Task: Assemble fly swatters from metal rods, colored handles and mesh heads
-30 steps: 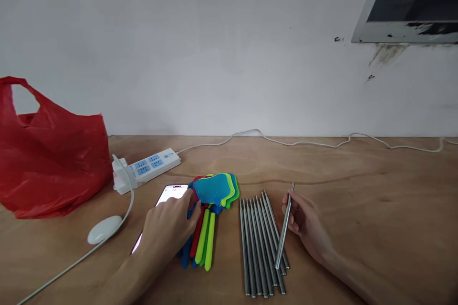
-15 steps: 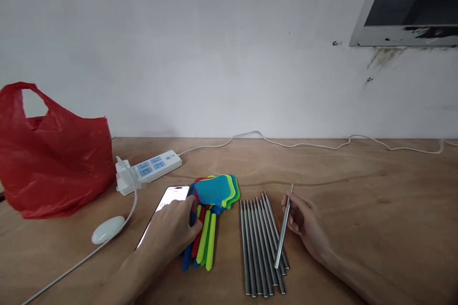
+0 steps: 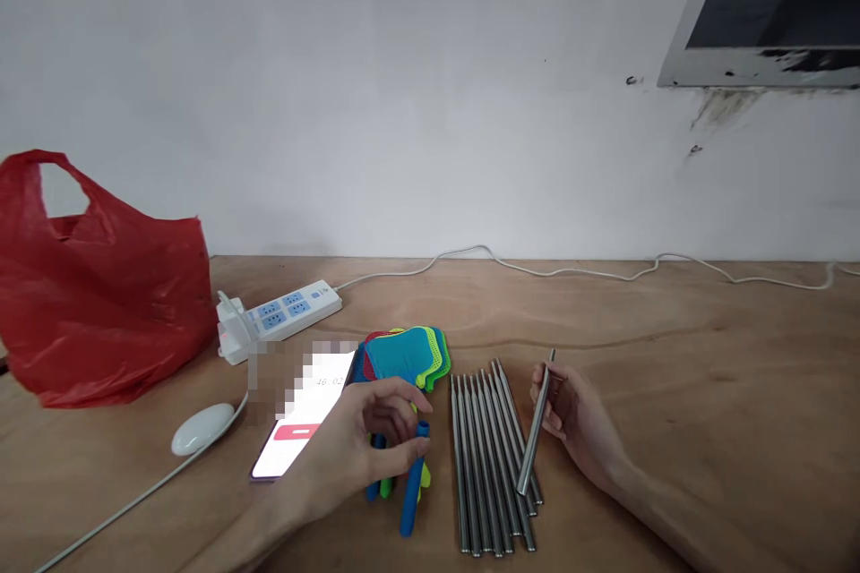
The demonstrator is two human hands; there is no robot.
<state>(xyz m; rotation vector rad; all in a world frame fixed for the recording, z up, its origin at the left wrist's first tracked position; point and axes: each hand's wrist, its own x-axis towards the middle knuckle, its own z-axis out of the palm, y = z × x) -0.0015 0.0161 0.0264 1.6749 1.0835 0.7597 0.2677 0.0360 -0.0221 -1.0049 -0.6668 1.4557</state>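
Note:
My left hand (image 3: 382, 434) has its thumb across a blue plastic handle (image 3: 411, 497), pinching it near its hollow upper end, with the fingers curled behind. Beneath that hand, other coloured handles partly show, including a green handle (image 3: 385, 487). Just beyond lies a stack of perforated fly swatter heads (image 3: 401, 354) in teal, yellow-green, green and red. My right hand (image 3: 571, 412) holds one metal rod (image 3: 536, 430) upright at a slant, gripped near its thin top end. Several more silvery metal rods (image 3: 485, 466) lie side by side between my hands.
A phone (image 3: 269, 464) with a lit screen lies left of my left hand. Behind it are a white power strip (image 3: 313, 303) and a white oval device (image 3: 202, 430) on a cable. A red plastic bag (image 3: 114, 313) stands at the left. The wall (image 3: 430, 152) bounds the table.
My left hand has shifted right from the pile of handles and now has a blue handle lifted in it. My right hand stays nearly in place with its rod.

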